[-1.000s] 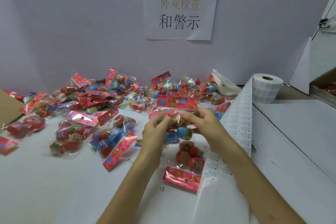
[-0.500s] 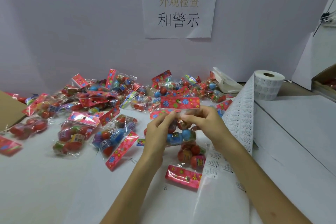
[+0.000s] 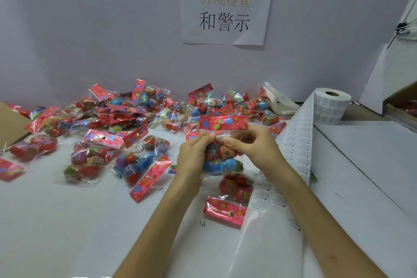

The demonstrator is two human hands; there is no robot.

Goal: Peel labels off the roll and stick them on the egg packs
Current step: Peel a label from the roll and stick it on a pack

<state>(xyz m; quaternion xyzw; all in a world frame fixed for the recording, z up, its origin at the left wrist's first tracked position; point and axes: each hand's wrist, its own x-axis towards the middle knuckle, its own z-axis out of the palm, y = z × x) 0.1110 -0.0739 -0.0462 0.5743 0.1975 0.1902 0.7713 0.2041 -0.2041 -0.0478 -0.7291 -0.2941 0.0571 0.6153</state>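
The left hand (image 3: 191, 158) and right hand (image 3: 255, 149) are gripping one egg pack (image 3: 223, 123) above the bench (image 3: 67, 221), fingers (image 3: 229, 141) curled round it. The label roll (image 3: 330, 106) is standing far right; many packs (image 3: 117, 117) are seemingly awaiting labels.

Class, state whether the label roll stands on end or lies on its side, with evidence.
On end: the label roll shows its hollow core on top; a label strip trails off it.

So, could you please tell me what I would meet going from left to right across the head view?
Red-egg pack → blue-egg pack → left hand → held egg pack → right hand → unrolled label strip → label roll.
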